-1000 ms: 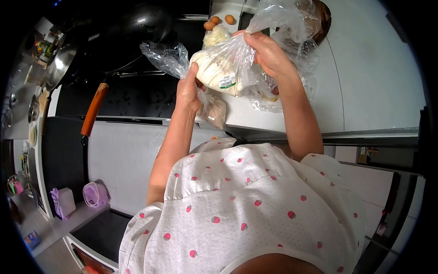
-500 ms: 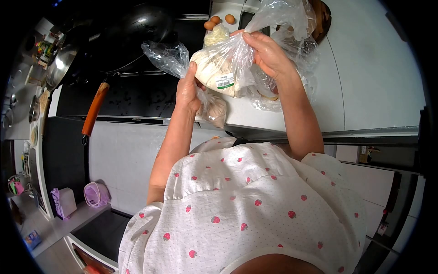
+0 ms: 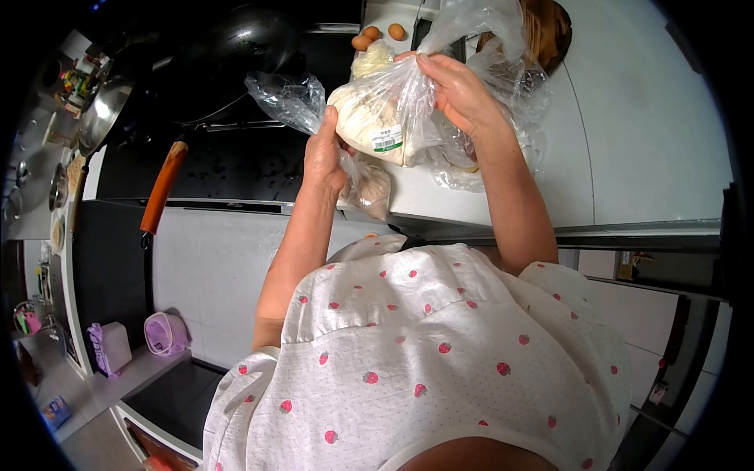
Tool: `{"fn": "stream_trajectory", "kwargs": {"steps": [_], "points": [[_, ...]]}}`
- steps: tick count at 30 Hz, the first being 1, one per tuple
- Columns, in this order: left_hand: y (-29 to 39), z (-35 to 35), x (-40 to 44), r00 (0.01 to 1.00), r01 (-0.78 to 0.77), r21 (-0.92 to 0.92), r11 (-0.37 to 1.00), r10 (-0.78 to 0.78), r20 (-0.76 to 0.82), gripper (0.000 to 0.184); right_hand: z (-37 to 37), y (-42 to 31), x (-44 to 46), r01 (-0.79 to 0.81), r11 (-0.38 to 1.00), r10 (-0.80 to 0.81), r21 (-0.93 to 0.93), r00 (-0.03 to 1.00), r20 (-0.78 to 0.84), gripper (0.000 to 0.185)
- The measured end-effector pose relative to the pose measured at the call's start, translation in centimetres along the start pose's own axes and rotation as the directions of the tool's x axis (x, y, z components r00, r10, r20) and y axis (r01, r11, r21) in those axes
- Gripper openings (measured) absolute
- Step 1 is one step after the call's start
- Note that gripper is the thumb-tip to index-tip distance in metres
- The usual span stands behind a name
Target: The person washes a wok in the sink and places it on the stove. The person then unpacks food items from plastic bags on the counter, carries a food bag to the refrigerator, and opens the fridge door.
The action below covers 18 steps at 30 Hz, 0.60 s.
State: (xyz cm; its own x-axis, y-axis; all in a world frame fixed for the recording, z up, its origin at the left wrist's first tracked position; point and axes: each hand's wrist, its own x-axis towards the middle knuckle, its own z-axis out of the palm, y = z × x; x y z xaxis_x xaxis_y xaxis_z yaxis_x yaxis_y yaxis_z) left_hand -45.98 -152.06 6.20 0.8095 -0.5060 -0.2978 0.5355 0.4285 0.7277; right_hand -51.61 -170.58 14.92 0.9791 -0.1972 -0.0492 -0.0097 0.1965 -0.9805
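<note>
Our right hand (image 3: 459, 90) pinches the labelled bag (image 3: 365, 122) by its gathered neck; our left hand (image 3: 322, 161) grips a smaller bag (image 3: 371, 191) beside it, near the counter (image 3: 428, 198) edge. Should our pinch slacken, the neck could open and spill.

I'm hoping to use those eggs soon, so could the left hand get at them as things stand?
Probably not without letting go: the left hand appears busy gripping a clear plastic bag, and the labelled bag bulges between it and the eggs.
</note>
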Motion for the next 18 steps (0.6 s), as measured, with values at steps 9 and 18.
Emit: {"fn": "stream_trajectory", "kwargs": {"steps": [9,18], "points": [[0.1,0.2,0.0,0.999,0.039,-0.076,0.996,-0.038,0.012,0.037,0.5,0.2,0.6,-0.007,1.0,0.007,-0.008,1.0,-0.009,0.032],[-0.5,0.0,0.5,0.993,0.115,-0.17,0.979,-0.114,0.012,0.038,2.2,-1.0,-0.4,-0.021,1.0,0.02,-0.02,0.999,-0.031,0.04]]}}
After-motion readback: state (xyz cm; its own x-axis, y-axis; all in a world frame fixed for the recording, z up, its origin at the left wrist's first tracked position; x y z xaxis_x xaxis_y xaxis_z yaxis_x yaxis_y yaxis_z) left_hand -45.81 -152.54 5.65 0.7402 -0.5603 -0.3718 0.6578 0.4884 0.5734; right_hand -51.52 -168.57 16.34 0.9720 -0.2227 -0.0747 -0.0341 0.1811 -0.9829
